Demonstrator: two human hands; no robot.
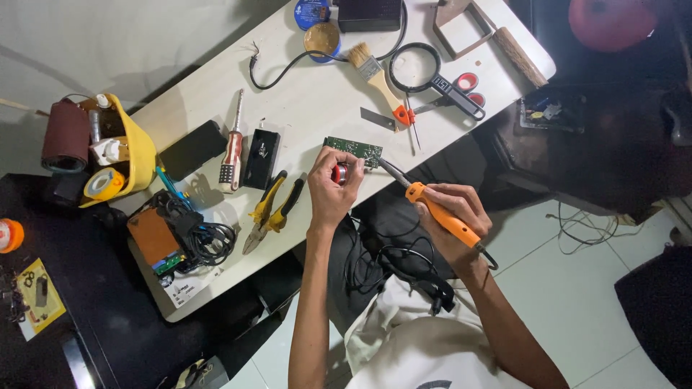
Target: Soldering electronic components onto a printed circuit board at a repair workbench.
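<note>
With the circuit board (352, 151) at the bench (310, 101) edge, the right hand (450, 216), fingers clamped on the soldering iron (432, 209), should touch its tip lightly beside the board while the left hand (331, 189) pinches the red reel (339, 173) steady.

— The small red cylindrical object (339, 173) in the left hand (332, 189): can you tell what it is?

— No; fingers cover most of it.

— And the grey metal tip of the orange-handled soldering iron (440, 214)?

— It ends at the edge of the green rectangular circuit board (353, 150); whether they touch is too small to tell.

— What gets cut off?

— The round blue tin (311, 12) and the black rectangular box (369, 14) run past the top edge. The red round object (611, 21) at the top right is blurred and cropped.
</note>
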